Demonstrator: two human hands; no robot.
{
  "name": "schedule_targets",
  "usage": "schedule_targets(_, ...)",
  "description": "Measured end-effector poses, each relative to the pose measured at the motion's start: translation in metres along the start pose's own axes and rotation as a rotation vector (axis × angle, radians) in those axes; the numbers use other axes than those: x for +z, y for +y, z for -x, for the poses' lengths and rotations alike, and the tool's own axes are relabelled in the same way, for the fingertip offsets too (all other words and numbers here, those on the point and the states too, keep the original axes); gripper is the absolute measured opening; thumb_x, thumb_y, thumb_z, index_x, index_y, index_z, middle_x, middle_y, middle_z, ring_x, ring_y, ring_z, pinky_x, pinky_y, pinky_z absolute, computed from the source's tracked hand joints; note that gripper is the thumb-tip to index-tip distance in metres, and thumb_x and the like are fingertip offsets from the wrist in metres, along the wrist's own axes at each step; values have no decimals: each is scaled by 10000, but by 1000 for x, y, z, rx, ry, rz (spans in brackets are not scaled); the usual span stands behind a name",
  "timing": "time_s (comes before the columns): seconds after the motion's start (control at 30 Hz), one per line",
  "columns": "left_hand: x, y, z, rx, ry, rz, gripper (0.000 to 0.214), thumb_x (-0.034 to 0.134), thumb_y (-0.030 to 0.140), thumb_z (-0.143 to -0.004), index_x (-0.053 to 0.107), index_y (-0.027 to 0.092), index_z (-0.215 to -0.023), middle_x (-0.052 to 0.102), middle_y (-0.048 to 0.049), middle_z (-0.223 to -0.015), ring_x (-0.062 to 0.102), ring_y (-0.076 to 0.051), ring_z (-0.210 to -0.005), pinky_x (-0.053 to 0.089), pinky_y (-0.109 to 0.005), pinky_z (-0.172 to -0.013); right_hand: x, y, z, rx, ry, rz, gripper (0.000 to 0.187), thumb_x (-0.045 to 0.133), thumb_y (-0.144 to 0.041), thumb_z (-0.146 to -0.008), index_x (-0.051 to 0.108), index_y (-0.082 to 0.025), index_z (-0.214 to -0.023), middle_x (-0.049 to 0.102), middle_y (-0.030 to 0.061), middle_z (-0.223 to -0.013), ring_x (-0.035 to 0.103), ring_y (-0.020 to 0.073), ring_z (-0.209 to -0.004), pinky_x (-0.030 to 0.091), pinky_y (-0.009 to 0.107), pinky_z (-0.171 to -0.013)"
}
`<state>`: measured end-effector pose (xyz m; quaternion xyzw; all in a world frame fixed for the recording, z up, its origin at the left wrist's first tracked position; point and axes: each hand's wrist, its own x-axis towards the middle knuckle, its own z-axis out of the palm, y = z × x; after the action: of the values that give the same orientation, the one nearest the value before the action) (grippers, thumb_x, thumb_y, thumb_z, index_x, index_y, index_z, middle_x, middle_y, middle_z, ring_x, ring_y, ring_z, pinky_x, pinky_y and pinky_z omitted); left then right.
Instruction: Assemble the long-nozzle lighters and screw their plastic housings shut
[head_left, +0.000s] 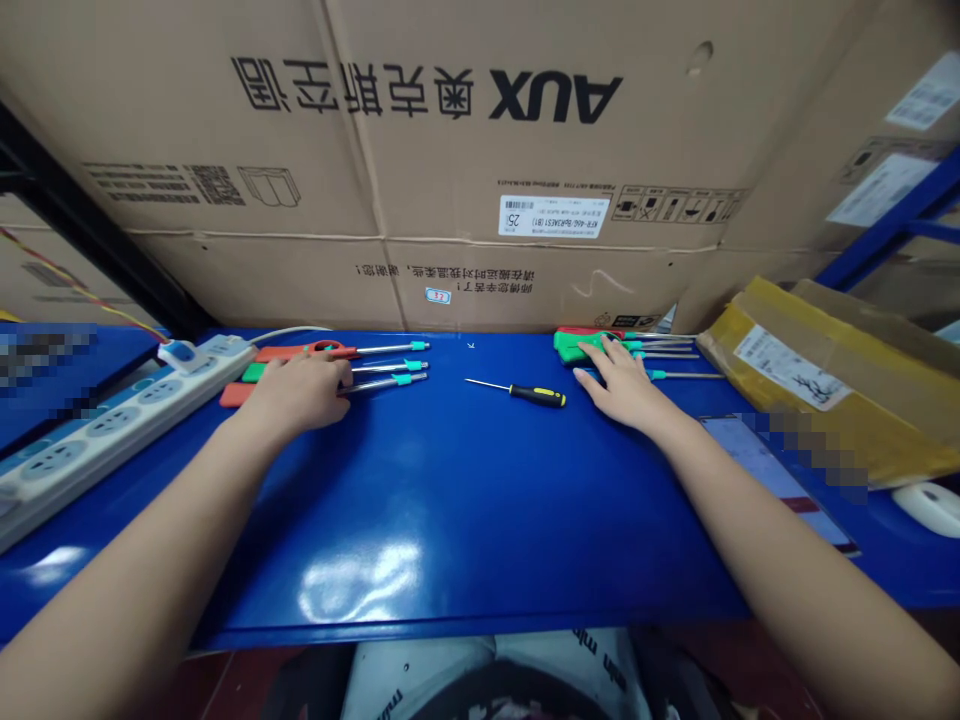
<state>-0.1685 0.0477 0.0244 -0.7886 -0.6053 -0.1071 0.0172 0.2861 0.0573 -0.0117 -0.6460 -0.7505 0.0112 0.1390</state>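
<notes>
My left hand [309, 388] is bent over the handles of long-neck lighters [307, 351] lying side by side at the left. Its fingers curl down, with the thumb on the near side of a red lighter [236, 396]; the fingertips are partly hidden. Turquoise bands circle the metal necks, which point right. My right hand [621, 385] lies with spread fingers on a second group of lighters, touching a green lighter [574, 349] at the back right. Between my hands, a black and yellow screwdriver [537, 395] rests with its tip pointing left, touched by neither.
A white power strip [112, 425] runs along the left of the blue table [480, 510]. Behind stands a large cardboard sheet [420, 190]. On the right are a yellow-taped package [795, 365], a flat tablet-like panel [757, 460] and a white rounded object [930, 508].
</notes>
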Motion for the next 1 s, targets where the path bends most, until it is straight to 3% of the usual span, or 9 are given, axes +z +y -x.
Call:
schedule_targets(0.1,-9,-4,-2,-9,-165,-83,68,672,200,-650,605,206,-640,597,-5,-629,508,-160,-557,354,-282,-593,-2,-1,-1,23,-40,-8,652,364,-514,-1013,332,-201,-1584,195,203,-1682,185,392,-1554,170,684,-1209)
schedule_targets(0.2,-22,2,0,47,-271,-99,121,636,114,-642,554,192,-598,554,32,-563,455,-118,-500,263,-244,-524,-8,-11,2,20,6,8,674,385,-496,-1012,312,-159,-1591,153,219,-1687,172,414,-1552,134,715,-1201)
schedule_targets(0.4,-39,36,15,250,-409,4,129,564,81,-683,605,203,-682,611,79,-645,539,-106,-582,295,-191,-520,-23,-46,21,-442,219,-124,488,464,-398,-1011,501,-199,-1454,395,171,-1602,337,339,-1495,251,645,-1207)
schedule_targets(0.5,-37,64,20,383,-477,185,179,556,82,-695,651,219,-761,652,55,-715,584,-127,-628,380,-202,-556,-29,-69,37,-661,143,-202,363,514,-364,-1005,597,-241,-1336,556,130,-1456,461,296,-1401,275,621,-1203)
schedule_targets(0.57,-31,85,23,446,-497,276,183,611,105,-693,692,230,-798,664,44,-732,589,-131,-622,404,-212,-557,-31,-83,47,-769,48,-249,338,552,-370,-993,629,-232,-1291,647,116,-1314,556,271,-1271,409,539,-1126)
schedule_targets(0.7,-9,120,29,564,-391,476,244,618,136,-833,721,224,-1035,694,-12,-932,641,-140,-767,489,-226,-703,-30,-101,61,-848,-112,-231,374,614,-417,-963,646,-186,-1255,692,120,-1202,630,267,-1117,500,451,-979)
schedule_targets(0.8,4,134,33,604,-293,611,242,616,238,-936,679,197,-1166,687,-68,-1079,666,-173,-957,515,-259,-862,-30,-102,63,-847,-229,-190,207,575,-332,-990,693,-181,-1070,720,73,-992,669,225,-932,513,381,-854)
schedule_targets(0.9,6,134,35,608,-246,616,400,675,321,-923,617,218,-1305,645,-88,-1223,638,-198,-1107,491,-291,-998,-35,-92,59,-754,-332,-224,116,581,-246,-976,684,-201,-946,714,29,-900,666,182,-820,487,315,-740)
schedule_targets(1.0,-2,123,31,589,-225,460,566,717,385,-881,546,264,-1407,580,-87,-1353,578,-246,-1230,444,-358,-1087,-44,-77,54,-662,-392,-239,66,606,-215,-938,670,-213,-920,712,13,-911,647,167,-792,459,289,-693)
